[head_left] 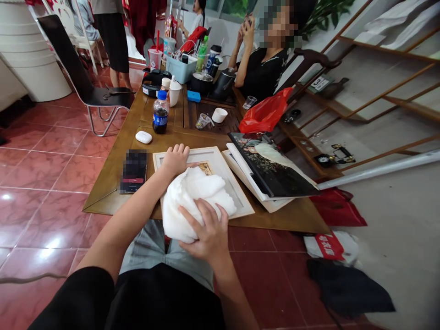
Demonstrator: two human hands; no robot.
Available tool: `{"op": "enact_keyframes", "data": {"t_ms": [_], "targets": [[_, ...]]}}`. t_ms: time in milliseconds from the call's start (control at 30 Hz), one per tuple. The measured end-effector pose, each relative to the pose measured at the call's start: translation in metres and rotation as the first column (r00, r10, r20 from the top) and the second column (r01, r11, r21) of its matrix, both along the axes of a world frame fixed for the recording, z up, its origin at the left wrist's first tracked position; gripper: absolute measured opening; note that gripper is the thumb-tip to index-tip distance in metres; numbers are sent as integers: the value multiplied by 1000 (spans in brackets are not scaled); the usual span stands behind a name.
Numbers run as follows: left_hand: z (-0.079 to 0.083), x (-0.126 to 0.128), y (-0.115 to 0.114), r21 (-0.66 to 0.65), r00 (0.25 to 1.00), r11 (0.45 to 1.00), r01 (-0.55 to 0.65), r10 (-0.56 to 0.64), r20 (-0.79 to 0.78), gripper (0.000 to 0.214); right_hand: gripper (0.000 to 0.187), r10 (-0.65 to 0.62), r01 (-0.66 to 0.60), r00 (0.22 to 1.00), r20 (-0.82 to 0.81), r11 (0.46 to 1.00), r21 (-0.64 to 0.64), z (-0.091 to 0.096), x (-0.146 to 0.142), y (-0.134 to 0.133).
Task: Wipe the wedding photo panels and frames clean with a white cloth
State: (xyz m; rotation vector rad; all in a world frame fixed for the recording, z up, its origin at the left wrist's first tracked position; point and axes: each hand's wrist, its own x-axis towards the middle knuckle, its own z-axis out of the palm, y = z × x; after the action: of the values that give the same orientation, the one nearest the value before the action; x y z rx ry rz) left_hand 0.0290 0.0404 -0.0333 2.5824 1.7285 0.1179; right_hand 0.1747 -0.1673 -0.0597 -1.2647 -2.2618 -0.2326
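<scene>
A light wooden picture frame (240, 200) lies flat at the near edge of the table, with a small brown picture (206, 168) partly showing in its middle. At the frame's far left side, my left hand (175, 160) holds the border, fingers bent over the edge and thumb stretched inward. A bunched white cloth (185, 195) covers much of the frame's near half and hangs over the table edge. My right hand (206, 227) grips this cloth from the near side, its fingers spread over the folds. The cloth hides the frame's lower left part.
Left of the frame lie a phone (133, 172) and a white earbud case (143, 137). Beyond stands a cola bottle (160, 114). To the right, a large photo album (275, 169) rests on other boards, near a red plastic bag (266, 112). A person (264, 68) sits across the table.
</scene>
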Motion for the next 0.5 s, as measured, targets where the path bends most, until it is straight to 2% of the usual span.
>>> {"op": "enact_keyframes", "data": {"t_ms": [133,300,400,500], "targets": [[-2,-1,0,22,1000,1000,1,-1,2,73,60,-58,58,998,-4,998,39,0,22,5],[-4,0,0,40,1000,999,3,-3,-2,76,57,-212,207,976,40,972,115,0,56,9],[-5,0,0,49,1000,999,4,-4,-9,75,57,-250,246,968,30,964,103,9,62,10],[-7,1,1,65,1000,998,6,-4,-22,75,64,-209,208,978,9,974,90,23,58,14]]}}
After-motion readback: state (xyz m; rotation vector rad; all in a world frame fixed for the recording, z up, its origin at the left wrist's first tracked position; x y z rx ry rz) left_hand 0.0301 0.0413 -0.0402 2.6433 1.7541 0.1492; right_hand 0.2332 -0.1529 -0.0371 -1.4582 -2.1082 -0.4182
